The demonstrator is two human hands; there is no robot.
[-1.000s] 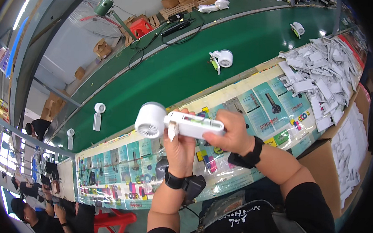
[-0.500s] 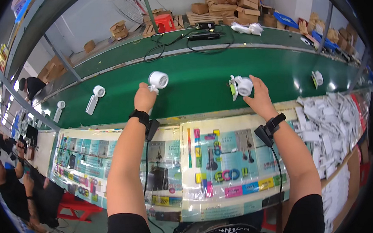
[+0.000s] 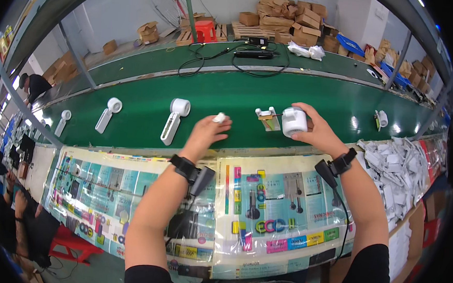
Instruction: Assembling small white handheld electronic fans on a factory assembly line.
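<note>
My right hand [image 3: 318, 130] grips the round white head of a small handheld fan [image 3: 293, 126] between thumb and fingers, over the green belt. Joined to that head, on its left, is an open part with a white frame and yellow-green piece [image 3: 268, 119]. My left hand [image 3: 206, 134] is a little blurred, its fingertips closed around a small white piece [image 3: 219, 117] whose kind I cannot make out. Left of that hand, a white handheld fan [image 3: 171, 128] lies on the belt, its handle showing a long slot.
More white fans [image 3: 103, 119] lie farther left on the green belt [image 3: 229, 90]; another fan head [image 3: 382, 120] sits at right. White plastic parts [image 3: 396, 172] are heaped beside my right arm. Printed sheets [image 3: 284, 207] cover the near table. Cables [image 3: 203, 62] lie on the back shelf.
My left hand has let go of the slotted fan and moved right, now with a small white piece. My right hand still holds the fan head, which has turned. The view has shifted slightly.
</note>
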